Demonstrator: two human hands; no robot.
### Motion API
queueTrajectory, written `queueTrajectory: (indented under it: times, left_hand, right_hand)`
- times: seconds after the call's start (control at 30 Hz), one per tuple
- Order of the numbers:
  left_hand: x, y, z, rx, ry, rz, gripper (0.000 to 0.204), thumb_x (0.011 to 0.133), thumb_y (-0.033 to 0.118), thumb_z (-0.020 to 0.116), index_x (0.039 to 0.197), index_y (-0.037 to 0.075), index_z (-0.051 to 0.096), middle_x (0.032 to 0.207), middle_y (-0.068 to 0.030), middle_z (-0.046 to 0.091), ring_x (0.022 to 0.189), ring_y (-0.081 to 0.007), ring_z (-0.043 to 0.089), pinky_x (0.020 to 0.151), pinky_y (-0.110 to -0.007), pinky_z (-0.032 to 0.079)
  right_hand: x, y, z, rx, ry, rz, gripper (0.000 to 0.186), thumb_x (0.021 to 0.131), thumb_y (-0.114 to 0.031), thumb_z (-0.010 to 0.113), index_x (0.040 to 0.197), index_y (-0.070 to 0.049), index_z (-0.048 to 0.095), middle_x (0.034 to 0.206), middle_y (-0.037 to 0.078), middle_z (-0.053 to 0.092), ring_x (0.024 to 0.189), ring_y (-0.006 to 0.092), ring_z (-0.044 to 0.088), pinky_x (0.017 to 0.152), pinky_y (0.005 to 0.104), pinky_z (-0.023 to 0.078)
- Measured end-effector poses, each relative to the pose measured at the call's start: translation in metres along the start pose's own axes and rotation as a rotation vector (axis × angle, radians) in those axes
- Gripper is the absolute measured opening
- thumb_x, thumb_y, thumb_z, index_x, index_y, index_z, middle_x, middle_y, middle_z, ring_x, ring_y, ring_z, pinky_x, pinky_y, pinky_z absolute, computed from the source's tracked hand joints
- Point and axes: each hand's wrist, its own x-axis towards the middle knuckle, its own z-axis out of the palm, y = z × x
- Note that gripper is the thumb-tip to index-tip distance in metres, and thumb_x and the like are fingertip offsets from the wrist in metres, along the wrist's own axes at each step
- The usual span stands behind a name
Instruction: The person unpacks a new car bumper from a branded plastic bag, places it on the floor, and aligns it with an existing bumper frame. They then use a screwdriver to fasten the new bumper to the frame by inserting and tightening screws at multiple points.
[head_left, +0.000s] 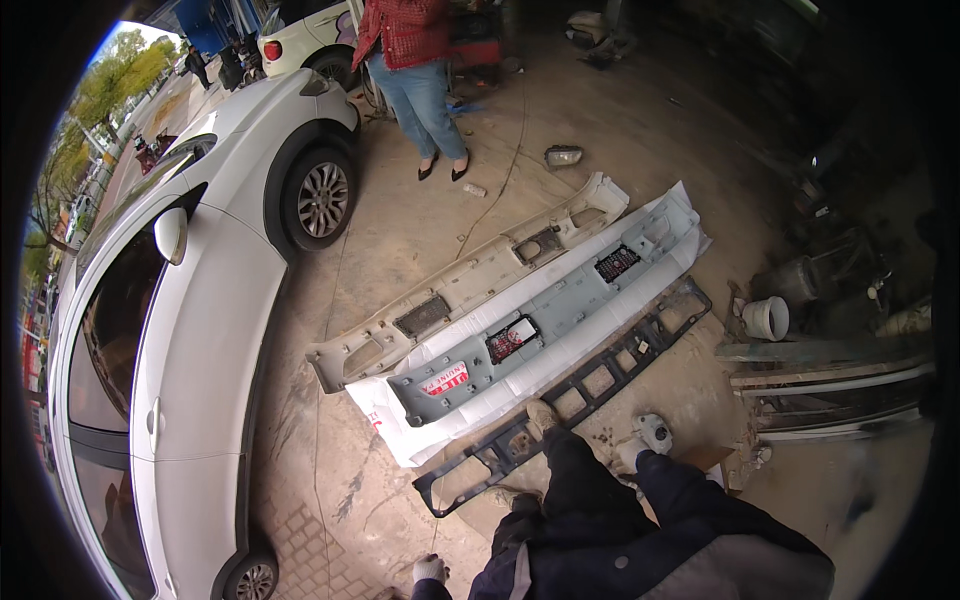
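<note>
My left hand (pixel 430 568), in a pale glove, hangs low at the bottom edge with its fingers curled; what they hold, if anything, is too small to make out. Further right, my gloved right hand (pixel 631 453) is closed on a whitish rounded part with a dark round centre (pixel 654 432). In front of my shoes lies a long black slotted bar (pixel 571 401). Beyond it, a pale grey-blue car trim panel (pixel 565 304) rests inner side up on white wrapping sheet (pixel 520 385). A dirty beige panel (pixel 470 285) of similar shape lies alongside.
A white car (pixel 200 330) stands along the left. A person in a red top and jeans (pixel 412 90) stands at the far side. A lamp unit (pixel 563 155) lies on the concrete floor. To the right are a white bucket (pixel 766 318) and stacked long strips (pixel 830 375).
</note>
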Motion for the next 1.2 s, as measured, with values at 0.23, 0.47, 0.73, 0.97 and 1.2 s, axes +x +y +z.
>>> queueTrajectory:
  times: [0.23,0.47,0.73,0.97,1.2]
  left_hand:
    - [-0.003,0.005,-0.009,0.038,0.002,0.045,0.040,0.098,-0.001,0.056,0.138,-0.002,0.057,0.099,-0.0205,0.070,0.069,-0.0343,0.072,0.056,-0.046,0.060]
    - [-0.005,0.014,0.004,-0.063,0.013,0.100,0.041,0.097,-0.003,0.055,0.137,-0.007,0.055,0.101,-0.0222,0.071,0.070,-0.0354,0.072,0.057,-0.045,0.060]
    - [-0.029,0.047,0.060,-0.057,-0.018,0.032,0.038,0.098,-0.001,0.057,0.135,-0.007,0.057,0.102,-0.0219,0.071,0.074,-0.0347,0.073,0.061,-0.043,0.061]
    - [-0.059,0.142,0.144,0.200,-0.045,0.174,0.038,0.099,0.007,0.065,0.136,-0.004,0.062,0.097,-0.0141,0.073,0.073,-0.0210,0.071,0.060,-0.033,0.057]
    - [-0.055,0.211,0.160,0.271,-0.198,0.435,0.036,0.098,0.006,0.063,0.133,-0.006,0.063,0.100,-0.0150,0.075,0.076,-0.0197,0.072,0.061,-0.031,0.054]
  right_hand:
    - [-0.024,0.021,-0.005,-0.007,0.007,0.009,0.035,0.101,-0.025,0.047,0.109,0.005,0.062,0.076,0.017,0.061,0.054,0.0320,0.052,0.051,0.0450,0.040]
    - [0.052,0.028,-0.045,0.180,-0.283,0.079,0.030,0.098,-0.030,0.043,0.081,-0.009,0.055,0.065,0.012,0.049,0.058,0.0330,0.047,0.053,0.0477,0.037]
    - [0.088,-0.050,-0.053,0.272,-0.241,0.112,0.042,0.100,-0.042,0.044,0.073,-0.012,0.049,0.065,0.008,0.043,0.057,0.0295,0.042,0.052,0.0437,0.033]
    - [0.083,-0.104,-0.102,-0.046,0.130,-0.151,0.014,0.093,-0.014,0.063,0.102,-0.011,0.073,0.091,0.011,0.075,0.085,0.0245,0.075,0.067,0.0405,0.061]
    - [0.044,0.001,-0.178,0.286,0.073,-0.241,0.025,0.097,-0.033,0.055,0.084,-0.016,0.066,0.071,0.004,0.066,0.066,0.0247,0.065,0.059,0.0465,0.053]
